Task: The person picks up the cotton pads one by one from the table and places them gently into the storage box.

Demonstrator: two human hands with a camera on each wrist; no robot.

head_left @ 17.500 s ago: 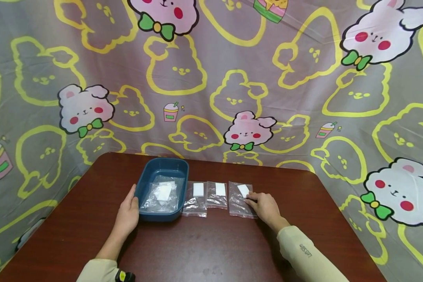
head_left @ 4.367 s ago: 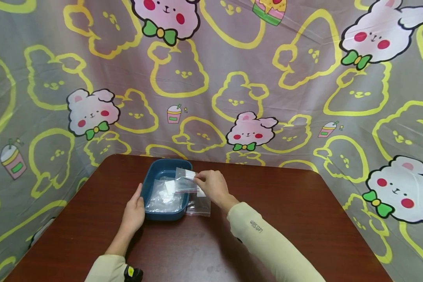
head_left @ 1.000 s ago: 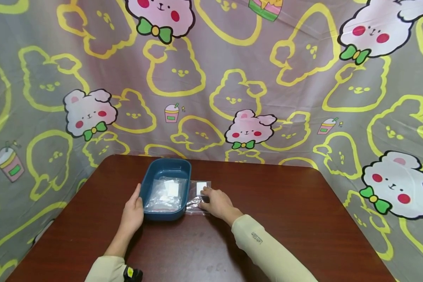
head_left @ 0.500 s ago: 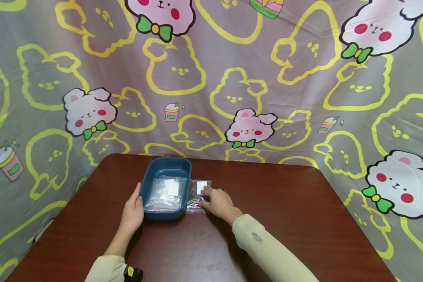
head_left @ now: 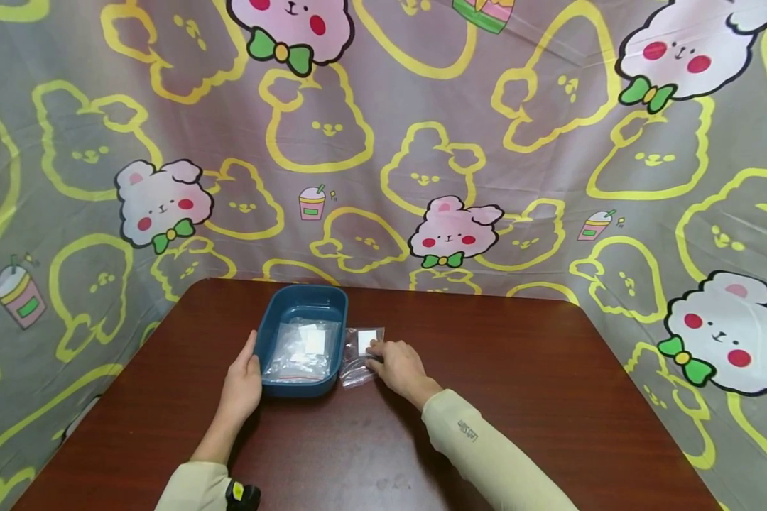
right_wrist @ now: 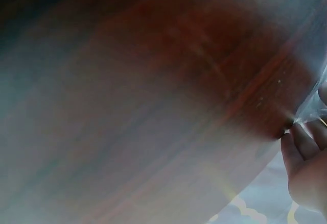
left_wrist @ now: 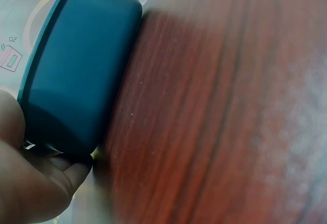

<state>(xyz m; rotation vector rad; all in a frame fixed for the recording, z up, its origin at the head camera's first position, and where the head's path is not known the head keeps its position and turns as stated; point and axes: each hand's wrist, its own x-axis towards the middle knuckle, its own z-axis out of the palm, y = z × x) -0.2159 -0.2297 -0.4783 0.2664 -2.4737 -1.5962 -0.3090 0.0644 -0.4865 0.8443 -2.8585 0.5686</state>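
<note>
A dark blue plastic bin (head_left: 302, 390) holds several clear zip bags (head_left: 294, 351) with white rectangular pieces in them. My left hand (head_left: 243, 387) grips the bin's left side; the left wrist view shows its thumb by the rim and fingers low against the wall. Just right of the bin, one more clear zip bag (head_left: 354, 369) with a white rectangle (head_left: 367, 343) sits askew. My right hand (head_left: 401, 369) pinches this bag's right side near the white piece. In the right wrist view, fingertips (right_wrist: 292, 144) meet the clear plastic, mostly cut off at the frame's edge.
The bin stands on a reddish-brown wooden table (head_left: 486, 369), left of its middle and near the back edge. A patterned cloth curtain (head_left: 371, 106) with rabbit faces hangs behind and along both sides of the table.
Earlier, three bags lay in a row beside the bin; one is left there. Over the last half second that bag has turned, its lower edge tilting, in my right hand. My left hand stays put.
</note>
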